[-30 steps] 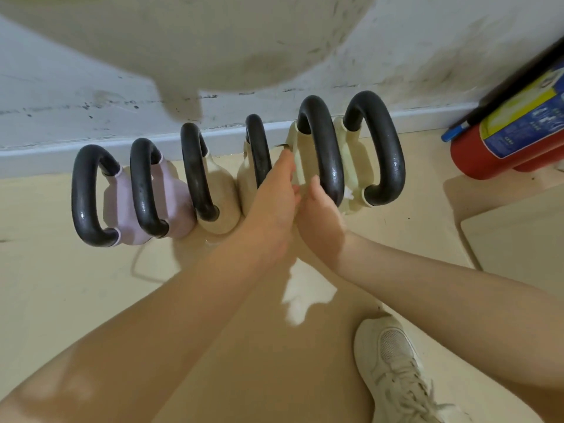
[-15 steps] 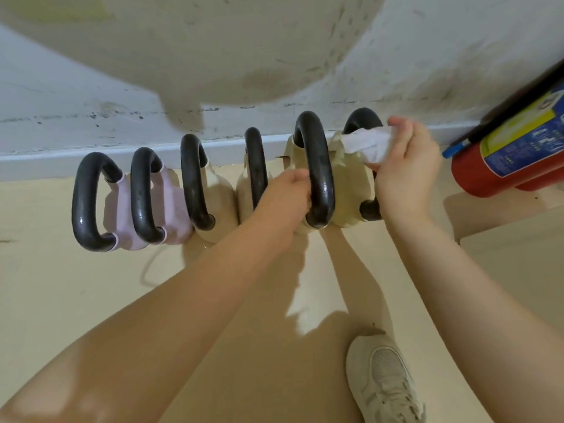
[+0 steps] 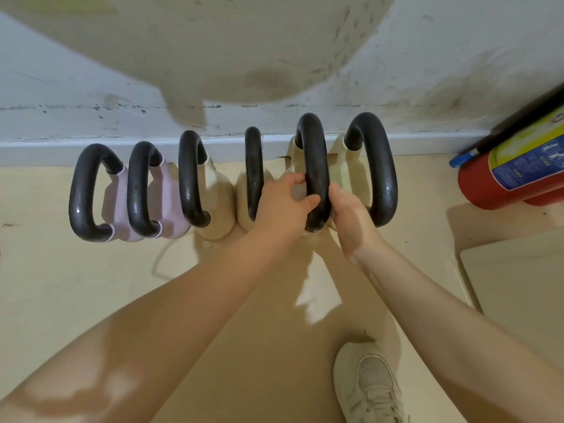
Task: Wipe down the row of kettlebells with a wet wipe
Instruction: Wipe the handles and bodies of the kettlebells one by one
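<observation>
Several kettlebells with black handles stand in a row against the wall: two lilac ones [image 3: 164,206] at the left, cream ones [image 3: 216,206] to their right. My left hand [image 3: 283,206] grips the black handle of the fifth kettlebell [image 3: 316,166], thumb wrapped over it. My right hand [image 3: 351,218] is pressed into the gap between that handle and the sixth kettlebell [image 3: 381,172], fingers tucked behind the handle. The wet wipe is almost wholly hidden under this hand.
A red fire extinguisher [image 3: 512,181] lies on the floor at the right, close to the last kettlebell. A pale board [image 3: 518,285] lies at the right edge. My white shoe [image 3: 369,383] stands below my right arm. A baseboard [image 3: 45,151] runs behind the row.
My right hand has come down from the top of the sixth kettlebell's handle, where it held the white wipe in view, into the gap beside the fifth handle. My left hand stays on the fifth handle.
</observation>
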### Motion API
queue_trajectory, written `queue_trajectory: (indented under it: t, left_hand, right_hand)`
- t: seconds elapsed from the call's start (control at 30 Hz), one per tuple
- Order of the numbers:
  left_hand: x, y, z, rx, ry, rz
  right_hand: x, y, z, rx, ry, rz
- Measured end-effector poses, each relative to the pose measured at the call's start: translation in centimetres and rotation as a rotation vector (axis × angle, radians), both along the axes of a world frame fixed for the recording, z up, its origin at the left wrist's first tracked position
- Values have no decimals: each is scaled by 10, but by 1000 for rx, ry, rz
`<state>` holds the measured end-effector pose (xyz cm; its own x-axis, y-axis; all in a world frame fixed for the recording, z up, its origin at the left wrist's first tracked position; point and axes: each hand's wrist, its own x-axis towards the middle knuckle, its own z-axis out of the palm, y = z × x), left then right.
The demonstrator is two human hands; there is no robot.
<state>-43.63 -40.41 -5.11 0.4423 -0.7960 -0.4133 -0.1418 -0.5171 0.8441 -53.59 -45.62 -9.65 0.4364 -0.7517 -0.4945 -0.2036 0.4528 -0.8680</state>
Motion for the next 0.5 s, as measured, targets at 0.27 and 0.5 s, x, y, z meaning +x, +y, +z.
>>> queue_trajectory:
  t: [0.27,0.5]
  left_hand:
    - [2,1,-6,25,43,13]
    - [-3,-1,18,-234,-378,-258]
  right_hand:
    - [-42,2,3,-724,422,470]
    - [-56,-20,69,-141,-3,82]
